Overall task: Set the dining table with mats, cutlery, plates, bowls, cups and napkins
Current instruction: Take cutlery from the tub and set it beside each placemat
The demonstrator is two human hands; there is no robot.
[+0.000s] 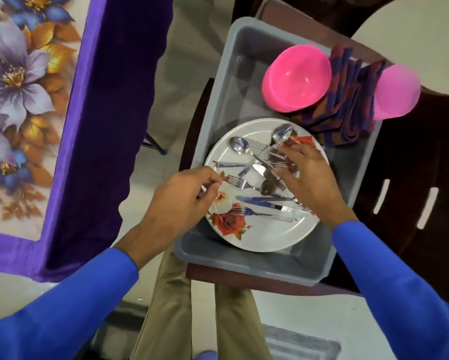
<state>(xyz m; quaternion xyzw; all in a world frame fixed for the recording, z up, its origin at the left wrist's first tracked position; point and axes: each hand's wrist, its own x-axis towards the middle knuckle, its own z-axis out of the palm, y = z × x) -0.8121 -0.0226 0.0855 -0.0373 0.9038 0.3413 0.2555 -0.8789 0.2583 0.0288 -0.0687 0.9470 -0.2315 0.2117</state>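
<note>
Steel cutlery (257,183) is lying in a loose heap on the flowered plate (259,237), which is sitting inside the grey tub (244,61) beside the dining table (23,100). Both hands are sorting it. The left hand (184,196) is pinching what seems a thin handle at the plate's edge; the right hand (304,175) is pinching a spoon (281,135) by its neck. Probably the cutlery step is in hand. Next, the pieces need lifting free without dragging others, then carrying to the table.
</note>
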